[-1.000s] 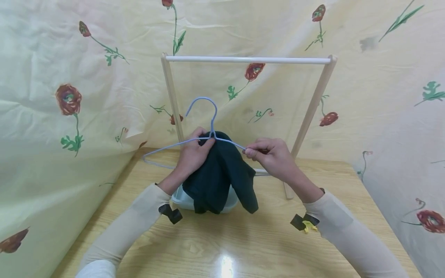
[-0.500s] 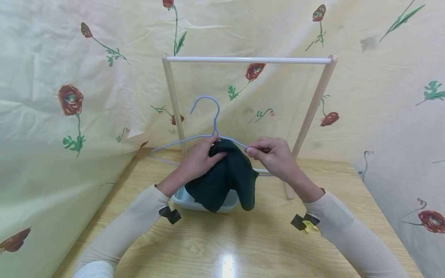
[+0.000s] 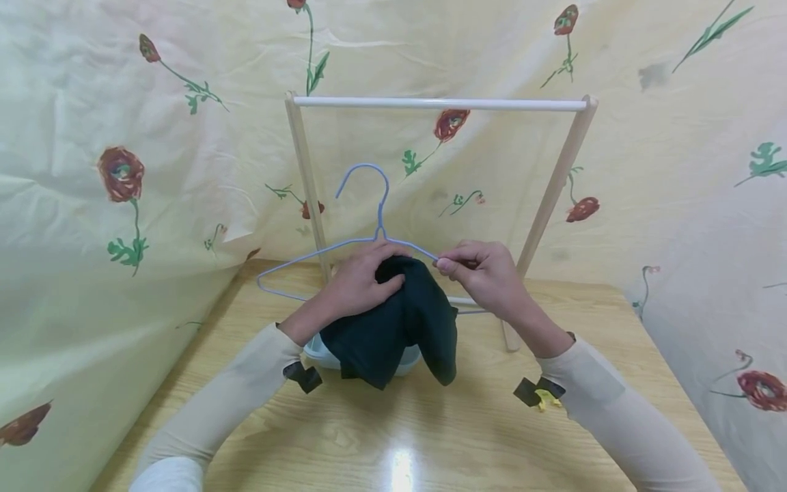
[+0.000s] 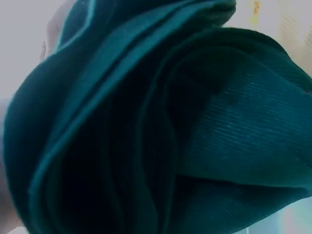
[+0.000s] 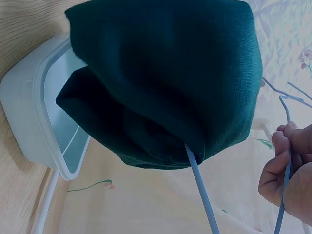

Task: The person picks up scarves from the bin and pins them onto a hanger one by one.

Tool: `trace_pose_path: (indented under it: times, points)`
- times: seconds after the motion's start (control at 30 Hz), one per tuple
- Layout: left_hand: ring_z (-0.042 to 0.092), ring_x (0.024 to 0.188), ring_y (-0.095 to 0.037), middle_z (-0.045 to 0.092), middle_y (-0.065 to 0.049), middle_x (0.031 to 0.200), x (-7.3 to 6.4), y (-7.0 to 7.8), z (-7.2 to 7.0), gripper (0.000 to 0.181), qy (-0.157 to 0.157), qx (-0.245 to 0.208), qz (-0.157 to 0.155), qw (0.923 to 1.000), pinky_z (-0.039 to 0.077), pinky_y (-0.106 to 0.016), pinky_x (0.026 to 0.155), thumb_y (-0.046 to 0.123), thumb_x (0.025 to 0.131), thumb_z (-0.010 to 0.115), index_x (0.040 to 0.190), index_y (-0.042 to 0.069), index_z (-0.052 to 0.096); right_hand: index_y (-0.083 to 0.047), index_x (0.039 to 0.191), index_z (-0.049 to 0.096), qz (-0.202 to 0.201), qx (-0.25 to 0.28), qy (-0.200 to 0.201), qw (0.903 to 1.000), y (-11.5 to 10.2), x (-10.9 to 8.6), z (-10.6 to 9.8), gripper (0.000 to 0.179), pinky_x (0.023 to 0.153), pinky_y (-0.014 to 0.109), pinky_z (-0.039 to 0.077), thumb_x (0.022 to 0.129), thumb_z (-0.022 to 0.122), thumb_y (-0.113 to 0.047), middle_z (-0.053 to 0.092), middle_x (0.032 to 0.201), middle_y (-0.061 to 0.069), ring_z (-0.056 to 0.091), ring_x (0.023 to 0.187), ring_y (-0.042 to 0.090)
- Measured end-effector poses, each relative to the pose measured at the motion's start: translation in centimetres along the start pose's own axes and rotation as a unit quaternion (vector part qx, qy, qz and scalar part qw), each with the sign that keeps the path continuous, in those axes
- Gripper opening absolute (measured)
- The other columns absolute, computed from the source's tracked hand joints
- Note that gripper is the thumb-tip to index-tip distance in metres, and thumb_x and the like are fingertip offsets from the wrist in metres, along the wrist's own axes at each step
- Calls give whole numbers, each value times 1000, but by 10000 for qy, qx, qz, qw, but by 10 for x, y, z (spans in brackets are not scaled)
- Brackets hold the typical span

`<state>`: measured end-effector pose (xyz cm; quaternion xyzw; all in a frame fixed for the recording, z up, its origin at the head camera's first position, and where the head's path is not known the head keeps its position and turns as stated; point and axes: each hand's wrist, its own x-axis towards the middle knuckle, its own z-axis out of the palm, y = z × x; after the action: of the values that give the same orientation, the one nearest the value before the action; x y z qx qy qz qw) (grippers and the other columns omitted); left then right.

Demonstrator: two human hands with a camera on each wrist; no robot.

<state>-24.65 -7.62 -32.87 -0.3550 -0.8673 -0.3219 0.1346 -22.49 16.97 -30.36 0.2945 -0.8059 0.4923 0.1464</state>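
Note:
A dark green cloth [image 3: 393, 328] hangs bunched in my left hand [image 3: 359, 277], thumb across its front and fingers over its top, just below the neck of a blue wire hanger [image 3: 382, 205]. Between thumb and fingers, my right hand [image 3: 482, 273] pinches the hanger's right sloping arm. The right wrist view shows the right hand's fingers [image 5: 280, 156] round the wire, and the hanger's lower bar [image 5: 201, 190] coming out of the folded cloth [image 5: 170, 73]. Layers of green fabric [image 4: 146, 117] fill most of the left wrist view, hiding most of the left hand.
Below the cloth a pale blue tub [image 3: 322, 357] stands on the wooden table [image 3: 295, 424], partly covered. Behind stands a rack with a white top rail [image 3: 439, 104] and wooden legs [image 3: 556, 188]. A flowered sheet [image 3: 203, 171] encloses the back and sides.
My left hand has slid right along the cloth; its thumb has come down from the hanger's neck to the cloth's front. The hook has risen slightly. My right hand keeps its pinch.

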Motion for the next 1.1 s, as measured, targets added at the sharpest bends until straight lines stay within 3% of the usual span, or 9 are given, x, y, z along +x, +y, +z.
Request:
trace_pose_path:
  times: [0.2,0.3,0.4,0.53,0.6,0.7,0.87,1.1]
  points:
    - [62,99,-22,68,-7,110,-1,-1,0,23,120,376,198,9990,52,-39,89,21,100,67,118,7,68,5,93,79,-51,8,-126,9999,-1,-1,2,8,60,21,46,93,71,3,65,77,10,55,67,16]
    - [62,100,-24,69,-9,110,-2,0,-1,24,325,418,18,9986,52,-41,88,21,103,63,122,7,67,5,94,78,-131,-2,-229,9997,-2,-2,2,8,60,21,47,92,71,3,65,78,9,55,68,16]
    - [61,101,-25,68,-10,110,-1,3,-4,23,747,87,-294,9967,50,-41,90,19,103,62,122,7,65,3,95,79,-209,-6,-323,9993,-3,-3,2,8,61,21,48,92,71,4,67,79,8,56,69,17]
    - [57,88,-26,62,-10,92,3,2,-8,13,1494,-279,-577,9867,46,-37,79,14,100,63,108,4,65,2,97,79,-354,-9,-416,9985,-5,-4,2,10,61,21,49,92,71,5,68,79,7,57,68,18]
    - [54,81,-27,56,-10,82,6,1,-9,10,1807,-273,-704,9806,41,-36,72,12,99,62,101,3,63,3,96,79,-404,18,-431,9982,-6,-4,3,11,61,21,50,91,71,6,68,80,7,57,68,18]
    - [54,79,-28,57,-11,80,7,1,-10,11,2126,-108,-1004,9719,42,-35,70,14,98,61,98,3,61,3,96,79,-399,72,-432,9982,-8,-4,3,10,62,21,51,91,71,6,69,81,8,58,68,18]
    - [59,87,-31,66,-15,95,7,3,-12,17,2425,123,-1471,9589,48,-40,75,16,99,59,106,0,60,3,97,79,-371,81,-353,9987,-9,-5,4,11,62,20,50,92,70,6,70,82,9,58,69,17]
    - [56,81,-33,59,-16,90,5,4,-15,21,2587,292,-1874,9472,43,-40,66,20,101,55,106,0,55,4,96,79,-304,67,-163,9994,-9,-5,3,10,61,19,48,92,70,6,70,82,11,57,69,16]
